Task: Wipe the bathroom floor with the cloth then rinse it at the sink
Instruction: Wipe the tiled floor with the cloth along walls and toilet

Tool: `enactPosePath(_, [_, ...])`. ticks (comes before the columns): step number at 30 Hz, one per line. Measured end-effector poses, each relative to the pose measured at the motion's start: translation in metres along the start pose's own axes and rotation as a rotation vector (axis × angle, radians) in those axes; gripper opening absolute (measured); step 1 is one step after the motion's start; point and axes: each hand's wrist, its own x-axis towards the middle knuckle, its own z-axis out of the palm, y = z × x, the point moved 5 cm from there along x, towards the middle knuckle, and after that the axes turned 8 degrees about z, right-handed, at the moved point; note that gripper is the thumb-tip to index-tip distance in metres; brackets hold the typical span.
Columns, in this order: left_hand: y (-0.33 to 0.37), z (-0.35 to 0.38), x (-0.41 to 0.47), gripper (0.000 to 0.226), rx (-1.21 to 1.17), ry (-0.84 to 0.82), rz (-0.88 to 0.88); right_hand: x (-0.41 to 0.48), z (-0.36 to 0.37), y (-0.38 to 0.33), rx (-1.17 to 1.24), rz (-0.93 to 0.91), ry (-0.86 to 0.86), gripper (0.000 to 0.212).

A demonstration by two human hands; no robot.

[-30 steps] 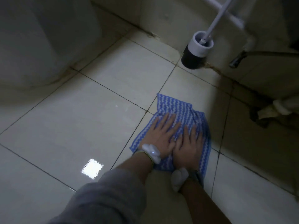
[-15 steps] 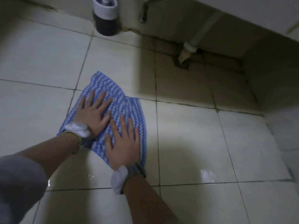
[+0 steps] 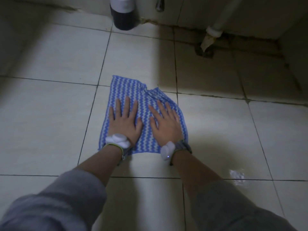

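A blue-and-white zigzag cloth (image 3: 128,89) lies spread flat on the pale tiled floor (image 3: 50,114), its far right corner bunched up. My left hand (image 3: 124,124) presses palm-down on the cloth's left half with the fingers spread. My right hand (image 3: 166,126) lies flat on the right half, fingers also apart. The two hands sit side by side with a strip of cloth between them. Both wrists carry white bands, and grey sleeves cover my forearms. No sink is in view.
A dark toilet-brush holder (image 3: 124,15) stands against the far wall. A white drain pipe (image 3: 211,35) enters the floor at the back right, by a stained wall base. A wet shine (image 3: 236,176) marks the tile to my right.
The cloth and both hands have slid across the tiles, away from the toilet base to under the pipe. The hands, first touching, now lie apart and level with each other.
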Motion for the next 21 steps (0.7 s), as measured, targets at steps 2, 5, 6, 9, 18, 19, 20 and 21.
enactPosePath(2, [0.013, 0.003, -0.004, 0.077, 0.014, 0.008, -0.021, -0.001, -0.004, 0.012, 0.010, -0.037, 0.004, 0.050])
enactPosePath(5, [0.046, 0.010, -0.003, 0.081, 0.026, 0.001, -0.042, -0.008, -0.016, 0.043, 0.013, -0.090, 0.014, 0.049])
enactPosePath(6, [0.061, 0.012, 0.000, 0.081, 0.024, -0.004, -0.034, -0.012, -0.021, 0.061, 0.013, -0.097, 0.029, 0.048])
enactPosePath(9, [0.109, 0.021, 0.009, 0.082, 0.028, -0.040, 0.046, -0.023, -0.039, 0.111, -0.035, -0.082, 0.059, 0.047])
enactPosePath(18, [0.262, 0.054, 0.071, 0.084, 0.066, -0.104, 0.338, -0.026, -0.088, 0.243, -0.163, 0.324, 0.230, 0.054])
enactPosePath(19, [0.273, 0.056, 0.084, 0.084, 0.058, -0.109, 0.361, -0.024, -0.088, 0.246, -0.176, 0.396, 0.253, 0.054])
enactPosePath(20, [0.283, 0.057, 0.097, 0.083, 0.057, -0.121, 0.380, -0.020, -0.090, 0.250, -0.171, 0.450, 0.287, 0.054])
enactPosePath(21, [0.280, 0.056, 0.104, 0.084, 0.053, -0.121, 0.387, -0.016, -0.089, 0.243, -0.159, 0.476, 0.324, 0.053])
